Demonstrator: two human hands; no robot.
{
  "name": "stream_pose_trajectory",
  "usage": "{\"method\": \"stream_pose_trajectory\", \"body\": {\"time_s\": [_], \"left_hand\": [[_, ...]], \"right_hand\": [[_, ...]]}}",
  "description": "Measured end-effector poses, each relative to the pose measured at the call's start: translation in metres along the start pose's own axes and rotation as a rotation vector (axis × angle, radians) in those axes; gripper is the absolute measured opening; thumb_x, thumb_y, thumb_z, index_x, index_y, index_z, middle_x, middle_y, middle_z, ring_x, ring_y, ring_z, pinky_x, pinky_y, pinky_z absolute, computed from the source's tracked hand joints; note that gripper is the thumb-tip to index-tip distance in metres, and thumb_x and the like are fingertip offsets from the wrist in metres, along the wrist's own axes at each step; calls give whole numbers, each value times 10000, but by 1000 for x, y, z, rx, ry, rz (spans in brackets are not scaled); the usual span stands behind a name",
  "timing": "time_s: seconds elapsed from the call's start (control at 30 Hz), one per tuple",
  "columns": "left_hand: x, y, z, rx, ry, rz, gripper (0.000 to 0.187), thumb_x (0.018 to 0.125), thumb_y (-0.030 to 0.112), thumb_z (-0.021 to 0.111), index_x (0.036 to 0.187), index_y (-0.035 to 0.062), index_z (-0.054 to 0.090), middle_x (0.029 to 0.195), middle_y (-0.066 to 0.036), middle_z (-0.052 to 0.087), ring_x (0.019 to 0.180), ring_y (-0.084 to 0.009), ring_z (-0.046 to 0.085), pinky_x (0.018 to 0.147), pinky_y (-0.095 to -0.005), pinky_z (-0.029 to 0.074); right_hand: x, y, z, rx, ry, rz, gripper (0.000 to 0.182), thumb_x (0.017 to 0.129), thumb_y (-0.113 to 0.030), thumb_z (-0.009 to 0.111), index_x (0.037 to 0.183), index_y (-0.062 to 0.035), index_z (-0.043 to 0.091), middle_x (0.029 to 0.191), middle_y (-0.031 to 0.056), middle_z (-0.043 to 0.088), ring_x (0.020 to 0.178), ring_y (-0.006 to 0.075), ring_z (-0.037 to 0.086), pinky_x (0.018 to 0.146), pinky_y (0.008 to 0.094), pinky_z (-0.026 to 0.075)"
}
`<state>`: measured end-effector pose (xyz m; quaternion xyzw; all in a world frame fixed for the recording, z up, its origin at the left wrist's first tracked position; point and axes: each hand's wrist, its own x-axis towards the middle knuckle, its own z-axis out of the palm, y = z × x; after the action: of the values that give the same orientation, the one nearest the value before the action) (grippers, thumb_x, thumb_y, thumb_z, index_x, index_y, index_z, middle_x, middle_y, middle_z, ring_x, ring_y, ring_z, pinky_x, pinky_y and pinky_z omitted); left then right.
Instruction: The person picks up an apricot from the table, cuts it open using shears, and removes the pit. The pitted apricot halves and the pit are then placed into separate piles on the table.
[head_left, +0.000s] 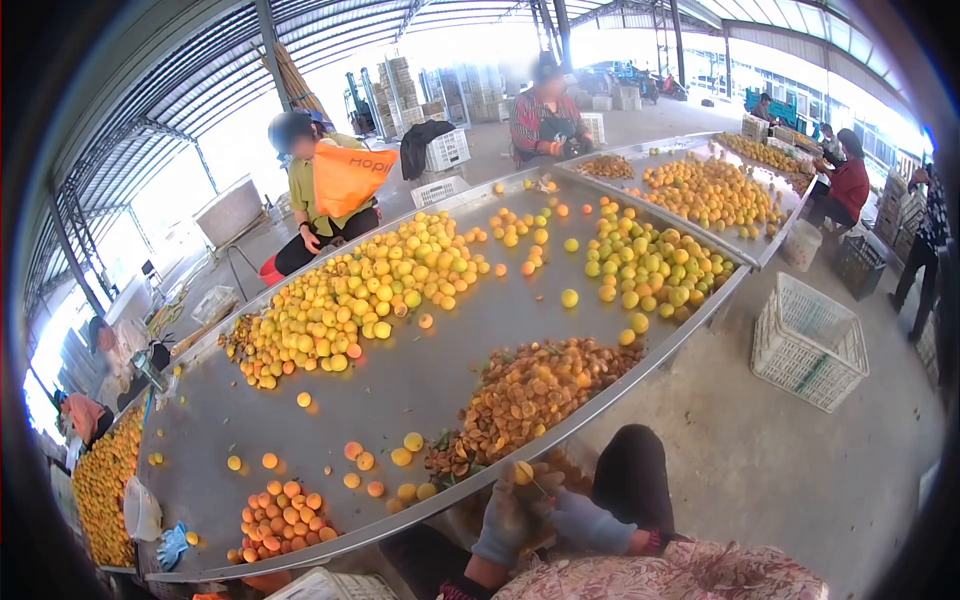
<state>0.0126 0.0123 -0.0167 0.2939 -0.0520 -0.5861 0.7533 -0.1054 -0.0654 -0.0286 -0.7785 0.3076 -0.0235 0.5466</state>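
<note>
Both of my hands wear grey gloves and are close together over my lap, at the table's near edge. My left hand is closed around a yellow-orange apricot, held up at the fingertips. My right hand is closed just beside it, and a thin, slender tool points from it toward the fruit; its exact kind is too small to make out. Just beyond my hands, a heap of brown-orange split apricot pieces lies on the metal table.
Yellow apricots, greenish ones and orange ones lie in separate piles. A white plastic crate stands on the floor at right. Blue gloves lie at the table's left end. Several people sit around the tables.
</note>
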Motion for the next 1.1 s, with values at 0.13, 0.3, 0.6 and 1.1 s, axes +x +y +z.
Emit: {"method": "stream_pose_trajectory", "body": {"time_s": [0.13, 0.3, 0.6, 1.1], "left_hand": [[-9, 9, 12, 32, -17, -16, 491, 914, 457, 492, 1091, 0, 528, 937, -150, 648, 865, -251, 623, 786, -377, 517], [3, 4, -8, 106, 5, -22, 531, 899, 496, 491, 1088, 1, 527, 969, -164, 641, 886, -257, 620, 792, -375, 515], [12, -5, -19, -78, -11, 4, 546, 897, 538, 461, 913, 10, 598, 985, -186, 644, 971, -335, 600, 861, -451, 481], [13, 24, -31, -86, 131, 36, 622, 874, 627, 389, 774, 41, 572, 843, -228, 633, 794, -334, 615, 773, -420, 503]], "right_hand": [[3, 2, 2, 65, 12, -28, 519, 901, -468, 484, 1044, 30, 497, 850, 200, 630, 785, 309, 622, 684, 373, 470], [-4, -20, -5, -54, -27, 100, 527, 898, -473, 479, 1054, 30, 495, 878, 221, 629, 838, 346, 617, 728, 402, 467], [38, 81, 39, -403, -1, -166, 347, 873, -317, 500, 1014, -2, 536, 909, 214, 622, 857, 372, 597, 756, 421, 461], [9, 31, 2, -179, -164, -105, 172, 869, -117, 562, 1013, -26, 583, 836, 38, 595, 764, 108, 570, 676, 237, 473]]}}
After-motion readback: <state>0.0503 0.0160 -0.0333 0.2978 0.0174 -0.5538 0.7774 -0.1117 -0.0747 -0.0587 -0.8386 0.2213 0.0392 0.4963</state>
